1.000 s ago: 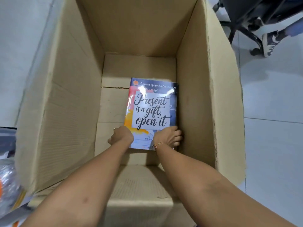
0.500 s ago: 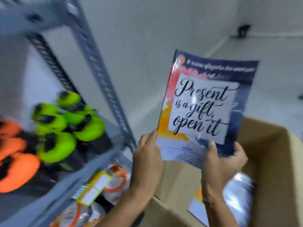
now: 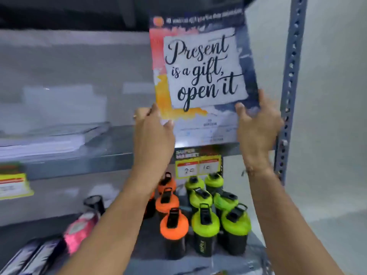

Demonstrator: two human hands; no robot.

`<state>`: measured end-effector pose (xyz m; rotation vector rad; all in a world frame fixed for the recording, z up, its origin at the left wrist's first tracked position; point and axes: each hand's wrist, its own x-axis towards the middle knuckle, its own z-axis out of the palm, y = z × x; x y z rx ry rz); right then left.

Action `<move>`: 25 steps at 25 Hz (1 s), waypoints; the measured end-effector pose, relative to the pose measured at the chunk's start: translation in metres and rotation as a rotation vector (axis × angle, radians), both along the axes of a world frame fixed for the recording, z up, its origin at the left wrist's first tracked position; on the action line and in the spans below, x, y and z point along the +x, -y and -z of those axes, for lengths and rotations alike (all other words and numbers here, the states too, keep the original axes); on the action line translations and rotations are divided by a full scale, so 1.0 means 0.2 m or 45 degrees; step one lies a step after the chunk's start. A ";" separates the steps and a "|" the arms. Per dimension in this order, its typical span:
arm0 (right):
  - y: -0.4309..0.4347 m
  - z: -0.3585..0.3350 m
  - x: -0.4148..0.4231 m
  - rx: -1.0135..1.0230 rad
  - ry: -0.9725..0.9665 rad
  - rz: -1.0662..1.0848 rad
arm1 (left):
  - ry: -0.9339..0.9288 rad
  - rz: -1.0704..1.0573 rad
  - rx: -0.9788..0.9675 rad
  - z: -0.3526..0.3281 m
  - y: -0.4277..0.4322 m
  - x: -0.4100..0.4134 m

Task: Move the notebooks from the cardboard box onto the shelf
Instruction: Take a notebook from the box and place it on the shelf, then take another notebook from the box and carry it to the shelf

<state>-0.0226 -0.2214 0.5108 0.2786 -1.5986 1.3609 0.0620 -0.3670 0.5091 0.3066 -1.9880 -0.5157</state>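
Observation:
A notebook (image 3: 202,72) with a blue, orange and white cover reading "Present is a gift, open it" is held upright in front of the grey metal shelf (image 3: 111,141). My left hand (image 3: 153,132) grips its lower left corner. My right hand (image 3: 258,126) grips its lower right edge. The notebook's bottom edge hovers just above the shelf board at its right end, next to the perforated upright post (image 3: 290,80). A flat stack of white-edged notebooks (image 3: 43,141) lies on the same shelf at the left. The cardboard box is out of view.
On the lower shelf stand several orange-lidded bottles (image 3: 172,225) and green-lidded bottles (image 3: 206,221), with a pink bottle (image 3: 81,229) lying at the left. A yellow price tag (image 3: 198,163) hangs from the shelf edge. A grey wall is at the right.
Both hands lifted the notebook out of the box, swung it left and raised it up to the shelf. The view turned from the box to the shelf.

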 end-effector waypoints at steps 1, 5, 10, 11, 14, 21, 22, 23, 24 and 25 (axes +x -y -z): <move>0.04 -0.06 -0.07 0.099 0.057 -0.008 | 0.092 -0.053 0.003 -0.05 0.04 -0.05; 0.13 -0.12 -0.28 0.728 0.514 0.099 | 0.540 -0.209 0.027 -0.08 0.10 -0.16; 0.10 -0.10 -0.30 0.983 0.658 0.124 | 0.793 -0.373 -0.094 -0.11 0.05 -0.12; 0.06 -0.07 -0.25 0.910 0.485 0.135 | 0.718 -0.404 -0.180 -0.11 0.02 -0.12; -0.18 0.20 -0.07 0.354 -0.272 0.232 | 0.230 -0.280 -0.608 0.01 -0.18 -0.19; -1.08 1.80 0.06 -0.724 0.957 0.611 | 0.283 1.076 -0.933 1.26 -1.26 -0.42; -1.20 2.03 0.11 -0.805 1.270 0.748 | 0.516 1.246 -0.868 1.49 -1.41 -0.41; -1.31 2.26 0.19 -0.835 1.549 0.859 | 0.790 1.355 -0.806 1.71 -1.52 -0.39; -1.40 2.46 0.28 -0.861 1.806 0.945 | 1.102 1.403 -0.746 1.94 -1.63 -0.37; -1.46 2.63 0.36 -0.905 2.022 1.001 | 1.431 1.404 -0.683 2.16 -1.71 -0.36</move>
